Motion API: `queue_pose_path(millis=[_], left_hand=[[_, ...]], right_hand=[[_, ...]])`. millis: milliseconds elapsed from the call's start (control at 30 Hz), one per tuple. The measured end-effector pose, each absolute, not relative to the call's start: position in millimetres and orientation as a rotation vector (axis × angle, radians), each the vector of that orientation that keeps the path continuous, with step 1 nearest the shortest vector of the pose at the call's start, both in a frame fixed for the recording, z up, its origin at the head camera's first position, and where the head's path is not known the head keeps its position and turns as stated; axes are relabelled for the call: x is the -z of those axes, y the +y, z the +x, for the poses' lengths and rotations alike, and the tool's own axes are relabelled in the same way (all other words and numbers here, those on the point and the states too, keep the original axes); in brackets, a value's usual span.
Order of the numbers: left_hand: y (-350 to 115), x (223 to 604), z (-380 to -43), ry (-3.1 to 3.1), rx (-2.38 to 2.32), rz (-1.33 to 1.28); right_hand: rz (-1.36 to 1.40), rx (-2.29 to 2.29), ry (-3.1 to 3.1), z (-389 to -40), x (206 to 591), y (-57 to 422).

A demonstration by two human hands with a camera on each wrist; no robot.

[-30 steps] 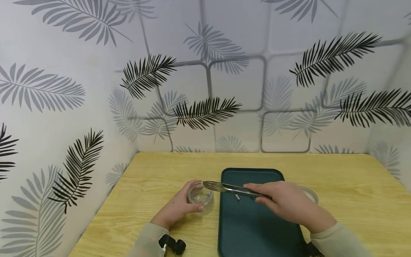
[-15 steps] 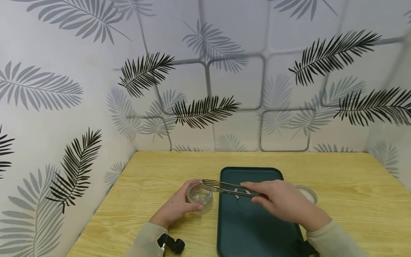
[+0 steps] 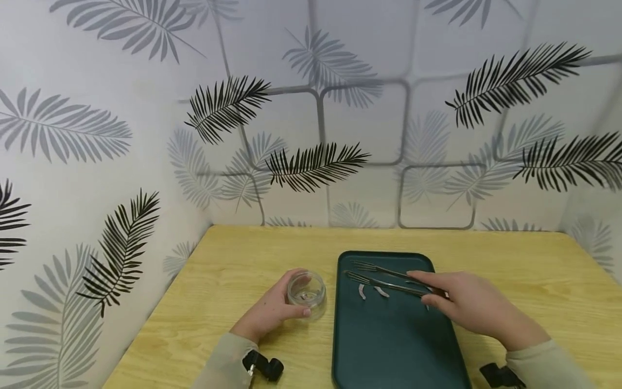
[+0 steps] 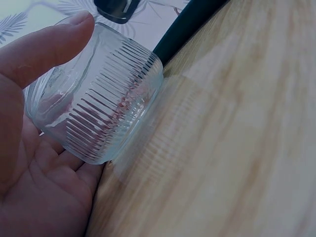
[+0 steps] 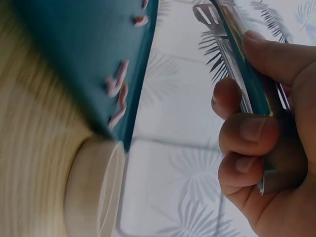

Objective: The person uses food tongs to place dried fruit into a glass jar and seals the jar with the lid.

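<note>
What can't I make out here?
Tray: near end, cut off by head view's bottom edge.
Bits in the jar: count, blurred by ribbed glass, left wrist view.
Pale round object: full shape, cut off by right wrist view's bottom edge.
Strips on tray: some partly hidden by right grip, head view.

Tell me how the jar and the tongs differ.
The jar is squat, round and clear; the tongs are long, narrow and metallic. The left hand holds the jar beside the tray; the right hand holds the tongs over it. Both are shiny.
</note>
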State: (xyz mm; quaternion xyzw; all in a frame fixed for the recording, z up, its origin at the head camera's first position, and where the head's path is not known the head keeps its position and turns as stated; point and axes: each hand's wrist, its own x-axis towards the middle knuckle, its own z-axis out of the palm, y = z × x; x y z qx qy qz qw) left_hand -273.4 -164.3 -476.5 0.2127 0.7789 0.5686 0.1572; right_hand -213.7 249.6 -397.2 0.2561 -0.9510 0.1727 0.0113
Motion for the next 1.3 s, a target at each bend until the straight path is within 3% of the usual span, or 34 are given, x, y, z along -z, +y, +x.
queue_pose_path(millis=[400, 1300], left_hand=[[-164.3, 473.5, -274.2, 2.25, -1.619, 0.605], [-164.1, 473.4, -272.1, 2.227, -1.62, 0.597]], right_hand=[[0.74, -0.461, -3.035, -214.8, 407.4, 282.4], [0.732, -0.456, -3.026, -213.8, 415.6, 280.4]])
